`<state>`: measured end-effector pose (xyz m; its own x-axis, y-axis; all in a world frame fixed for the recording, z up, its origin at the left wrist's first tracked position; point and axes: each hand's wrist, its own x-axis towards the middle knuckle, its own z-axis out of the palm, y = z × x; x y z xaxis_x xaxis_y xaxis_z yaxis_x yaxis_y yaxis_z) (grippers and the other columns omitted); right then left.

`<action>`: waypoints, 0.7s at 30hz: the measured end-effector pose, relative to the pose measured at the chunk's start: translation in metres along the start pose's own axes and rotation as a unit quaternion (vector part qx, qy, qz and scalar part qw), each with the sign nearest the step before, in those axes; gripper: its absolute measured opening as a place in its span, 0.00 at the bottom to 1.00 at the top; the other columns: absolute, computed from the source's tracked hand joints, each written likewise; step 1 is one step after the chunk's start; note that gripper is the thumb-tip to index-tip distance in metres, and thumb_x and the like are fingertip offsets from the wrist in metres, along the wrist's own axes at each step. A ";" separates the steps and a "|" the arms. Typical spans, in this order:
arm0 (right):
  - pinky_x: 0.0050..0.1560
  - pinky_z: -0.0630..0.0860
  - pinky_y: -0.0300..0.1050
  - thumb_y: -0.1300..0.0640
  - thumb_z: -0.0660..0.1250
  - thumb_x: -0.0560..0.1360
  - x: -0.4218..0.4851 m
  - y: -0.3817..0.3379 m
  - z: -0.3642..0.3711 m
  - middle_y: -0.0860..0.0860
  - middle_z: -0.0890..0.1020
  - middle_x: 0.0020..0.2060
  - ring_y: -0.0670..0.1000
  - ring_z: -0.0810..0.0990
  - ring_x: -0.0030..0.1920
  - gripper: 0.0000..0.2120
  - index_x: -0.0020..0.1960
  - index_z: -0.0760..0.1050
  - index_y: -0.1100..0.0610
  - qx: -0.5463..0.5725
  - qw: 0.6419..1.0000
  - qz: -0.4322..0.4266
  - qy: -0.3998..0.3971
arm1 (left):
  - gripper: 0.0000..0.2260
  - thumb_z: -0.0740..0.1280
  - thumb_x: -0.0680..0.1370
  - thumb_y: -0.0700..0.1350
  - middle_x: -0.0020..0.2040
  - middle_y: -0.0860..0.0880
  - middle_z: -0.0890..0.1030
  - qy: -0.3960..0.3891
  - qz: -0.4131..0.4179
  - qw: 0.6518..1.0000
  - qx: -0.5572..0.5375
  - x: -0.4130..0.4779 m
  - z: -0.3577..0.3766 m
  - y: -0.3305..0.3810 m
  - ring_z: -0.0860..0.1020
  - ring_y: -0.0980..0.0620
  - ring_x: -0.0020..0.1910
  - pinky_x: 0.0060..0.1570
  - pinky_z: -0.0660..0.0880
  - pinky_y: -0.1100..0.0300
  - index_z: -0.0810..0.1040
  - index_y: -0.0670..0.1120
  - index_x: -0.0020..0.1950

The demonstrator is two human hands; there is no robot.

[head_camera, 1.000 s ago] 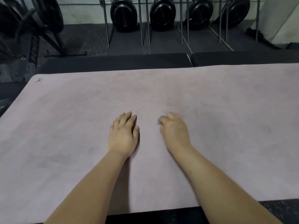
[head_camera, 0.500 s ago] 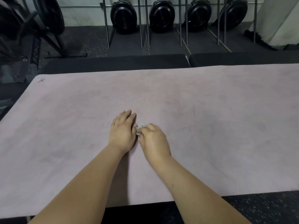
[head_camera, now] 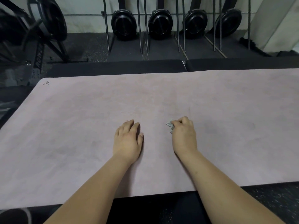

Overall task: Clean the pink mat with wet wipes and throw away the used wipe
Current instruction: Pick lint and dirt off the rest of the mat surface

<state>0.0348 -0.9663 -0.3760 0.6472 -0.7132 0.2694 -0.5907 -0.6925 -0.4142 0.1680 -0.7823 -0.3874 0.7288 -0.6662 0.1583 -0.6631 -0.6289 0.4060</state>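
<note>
The pink mat (head_camera: 80,135) lies flat across the dark floor and fills most of the view. My left hand (head_camera: 127,141) rests palm down on the mat near its middle, fingers straight. To its right, my right hand (head_camera: 183,136) is curled over a crumpled greyish wet wipe (head_camera: 169,125) and presses it onto the mat. Only a small corner of the wipe sticks out past my fingers. A gap of bare mat separates the two hands.
Black pads (head_camera: 113,67) lie along the mat's far edge. Behind them several black weight plates (head_camera: 123,23) stand between thin metal rods (head_camera: 106,26). A dark exercise machine (head_camera: 40,29) stands at the back left. Speckled black floor (head_camera: 267,199) shows at the near edge.
My right hand, with the wipe under it, has slid to the right, away from my left hand. My left hand has stayed in place on the mat.
</note>
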 end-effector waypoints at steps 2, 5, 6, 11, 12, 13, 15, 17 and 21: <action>0.52 0.76 0.52 0.57 0.68 0.77 -0.004 -0.008 0.005 0.52 0.75 0.53 0.56 0.71 0.54 0.08 0.55 0.81 0.53 -0.001 1.000 0.012 0.015 | 0.23 0.60 0.85 0.55 0.81 0.47 0.67 -0.014 0.002 1.000 -0.005 -0.002 0.000 -0.004 0.61 0.44 0.81 0.80 0.57 0.46 0.71 0.48 0.78; 0.50 0.75 0.48 0.57 0.71 0.76 -0.003 -0.006 0.004 0.49 0.75 0.51 0.54 0.70 0.52 0.07 0.53 0.83 0.53 0.021 1.000 0.011 0.018 | 0.25 0.58 0.86 0.58 0.84 0.50 0.61 -0.053 0.009 0.998 -0.022 0.000 -0.006 -0.009 0.55 0.48 0.83 0.82 0.51 0.49 0.67 0.49 0.81; 0.49 0.74 0.43 0.59 0.70 0.76 -0.002 -0.004 0.001 0.48 0.75 0.50 0.51 0.69 0.52 0.07 0.52 0.83 0.52 0.027 1.000 0.014 0.008 | 0.26 0.58 0.86 0.59 0.84 0.50 0.60 -0.064 0.010 0.998 -0.024 0.001 -0.009 -0.010 0.54 0.49 0.84 0.82 0.49 0.50 0.66 0.50 0.82; 0.53 0.75 0.42 0.62 0.64 0.77 0.006 -0.013 0.006 0.52 0.78 0.54 0.51 0.77 0.53 0.12 0.55 0.82 0.52 0.005 1.000 0.007 -0.005 | 0.28 0.58 0.85 0.61 0.85 0.52 0.55 -0.103 0.006 0.994 -0.024 0.001 -0.017 -0.009 0.49 0.51 0.84 0.82 0.45 0.53 0.61 0.52 0.84; 0.54 0.77 0.46 0.61 0.65 0.76 0.003 -0.022 0.012 0.51 0.78 0.52 0.51 0.77 0.53 0.11 0.54 0.82 0.51 0.006 1.000 -0.007 -0.006 | 0.28 0.58 0.85 0.60 0.85 0.52 0.55 -0.105 0.006 0.994 -0.025 0.001 -0.017 -0.010 0.49 0.51 0.85 0.82 0.45 0.53 0.61 0.52 0.84; 0.55 0.78 0.47 0.60 0.65 0.76 -0.003 -0.031 0.018 0.50 0.78 0.50 0.48 0.78 0.51 0.10 0.52 0.82 0.50 0.030 0.999 -0.017 -0.014 | 0.28 0.58 0.86 0.59 0.86 0.52 0.55 -0.107 0.007 0.994 -0.026 0.001 -0.017 -0.010 0.49 0.50 0.85 0.82 0.45 0.52 0.61 0.51 0.84; 0.54 0.78 0.44 0.57 0.67 0.75 -0.018 -0.052 0.026 0.48 0.76 0.48 0.45 0.76 0.50 0.07 0.49 0.82 0.49 0.061 0.995 -0.058 -0.048 | 0.28 0.56 0.86 0.58 0.86 0.51 0.54 -0.116 0.011 0.993 -0.022 0.001 -0.017 -0.013 0.49 0.50 0.85 0.82 0.45 0.52 0.60 0.51 0.84; 0.51 0.76 0.44 0.57 0.68 0.75 -0.034 -0.068 0.028 0.48 0.77 0.48 0.49 0.75 0.52 0.07 0.49 0.82 0.48 0.094 0.987 -0.109 -0.070 | 0.31 0.52 0.83 0.60 0.86 0.50 0.54 -0.132 0.016 0.991 -0.015 0.002 -0.018 -0.015 0.49 0.49 0.85 0.82 0.45 0.52 0.59 0.51 0.85; 0.49 0.77 0.46 0.58 0.70 0.75 -0.044 -0.059 0.021 0.49 0.76 0.49 0.53 0.76 0.52 0.07 0.52 0.82 0.52 0.078 0.973 -0.200 -0.082 | 0.33 0.52 0.79 0.56 0.86 0.48 0.55 -0.140 0.021 0.990 -0.012 0.004 -0.017 -0.016 0.49 0.46 0.85 0.82 0.46 0.51 0.59 0.49 0.85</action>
<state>0.0514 -0.8923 -0.3814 0.8862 -0.3535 0.2995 -0.2028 -0.8772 -0.4352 0.1847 -0.7683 -0.3783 0.6225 -0.7786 -0.0791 -0.6852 -0.5912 0.4254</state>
